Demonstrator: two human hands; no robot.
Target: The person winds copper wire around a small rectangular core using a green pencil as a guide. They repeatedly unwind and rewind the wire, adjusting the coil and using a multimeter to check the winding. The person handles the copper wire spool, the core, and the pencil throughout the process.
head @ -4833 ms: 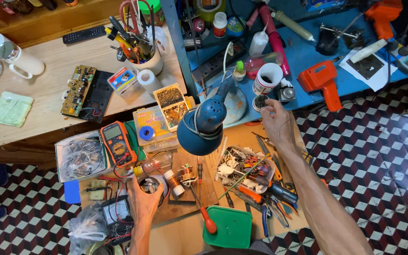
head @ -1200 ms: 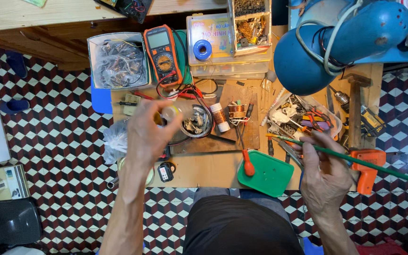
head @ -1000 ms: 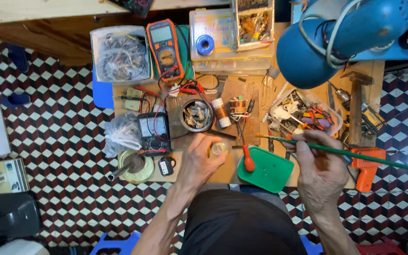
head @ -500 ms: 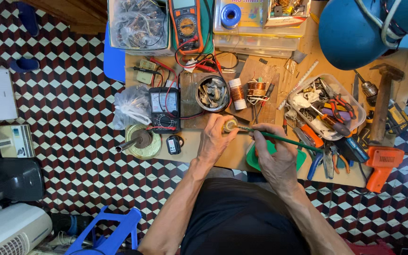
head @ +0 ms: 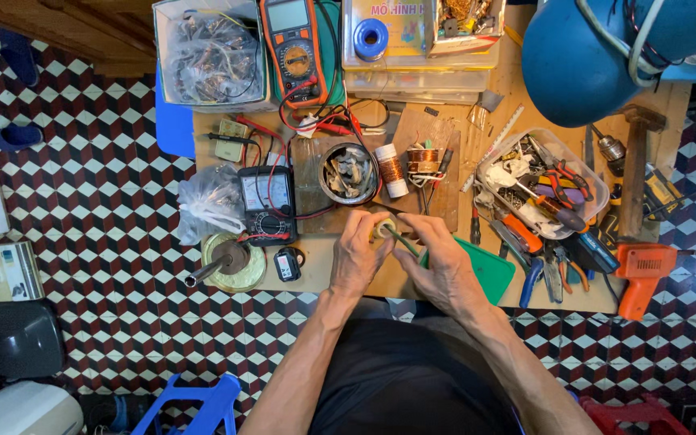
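Compared with half a second before, the long green rod no longer stretched out toward three o'clock; only a short green length (head: 403, 242) showed between the hands. The left hand (head: 360, 254) had its fingers curled and pinched on a small pale round piece (head: 383, 226), just at six o'clock of the tin of parts (head: 348, 173). The right hand (head: 443, 270) had its fingers closed around the green length, above the green pad (head: 493, 274).

Your hands (head: 400, 262) grip a green rod (head: 403, 242); orange drill (head: 642, 274), blue lamp (head: 598, 56), red-black-white chequered floor (head: 82, 201).
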